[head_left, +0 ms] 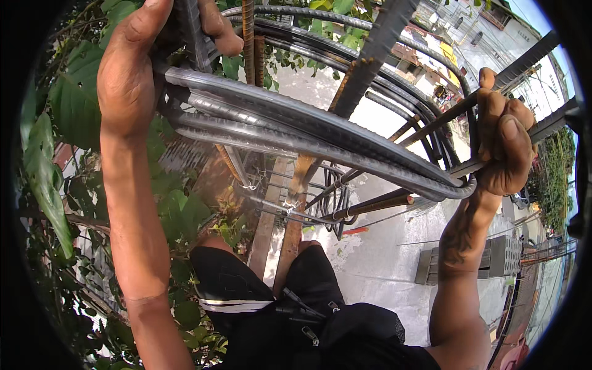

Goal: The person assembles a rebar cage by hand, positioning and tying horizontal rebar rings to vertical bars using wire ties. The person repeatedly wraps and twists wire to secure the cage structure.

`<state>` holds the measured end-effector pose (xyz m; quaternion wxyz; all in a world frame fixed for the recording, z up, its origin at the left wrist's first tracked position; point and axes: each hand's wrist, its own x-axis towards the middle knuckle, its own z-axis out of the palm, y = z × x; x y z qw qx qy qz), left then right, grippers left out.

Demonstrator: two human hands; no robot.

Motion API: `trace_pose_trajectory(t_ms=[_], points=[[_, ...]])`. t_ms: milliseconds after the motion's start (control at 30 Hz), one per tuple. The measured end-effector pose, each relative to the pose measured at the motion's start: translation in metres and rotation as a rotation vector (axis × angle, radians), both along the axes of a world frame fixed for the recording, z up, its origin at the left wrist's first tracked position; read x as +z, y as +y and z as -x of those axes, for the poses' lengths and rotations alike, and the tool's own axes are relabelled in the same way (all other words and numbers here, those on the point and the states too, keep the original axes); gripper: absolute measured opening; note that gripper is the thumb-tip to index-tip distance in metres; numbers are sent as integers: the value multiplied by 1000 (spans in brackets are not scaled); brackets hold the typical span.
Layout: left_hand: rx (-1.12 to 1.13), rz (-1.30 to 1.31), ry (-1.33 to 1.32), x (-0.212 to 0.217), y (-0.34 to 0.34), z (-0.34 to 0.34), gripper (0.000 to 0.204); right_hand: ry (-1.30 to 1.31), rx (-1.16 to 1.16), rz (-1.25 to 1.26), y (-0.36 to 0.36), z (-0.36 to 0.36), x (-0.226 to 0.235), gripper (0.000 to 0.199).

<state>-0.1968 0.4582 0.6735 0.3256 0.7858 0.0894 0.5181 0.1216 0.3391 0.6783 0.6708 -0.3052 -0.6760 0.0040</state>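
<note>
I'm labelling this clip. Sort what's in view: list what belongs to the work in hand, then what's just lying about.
In hand:
- left hand, gripping a ribbed steel bar
- right hand, gripping a rusty bar
- bundle of curved rebar between them

Lying about:
- concrete blocks on the ground
- leafy plants
- wooden planks below

An outdoor building site: rebar cage (308, 132), concrete blocks (493, 259), bare concrete ground (376, 259)

- My left grip (139, 52), upper left of the frame, wraps a ribbed steel bar (191, 31).
- My right grip (505, 139), at the right, clasps the bundle of bent rebar (296, 123).
- Green leaves (68, 105) fill the left edge.
- Concrete blocks (493, 259) sit lower right.
</note>
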Motion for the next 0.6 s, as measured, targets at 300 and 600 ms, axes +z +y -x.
trace_pose_trajectory(t_ms=[300, 600], points=[[243, -52, 51, 6, -2, 10, 35, 3, 197, 105, 1, 11, 10, 36], [350, 207, -172, -3, -35, 12, 50, -336, 182, 192, 4, 10, 26, 36]])
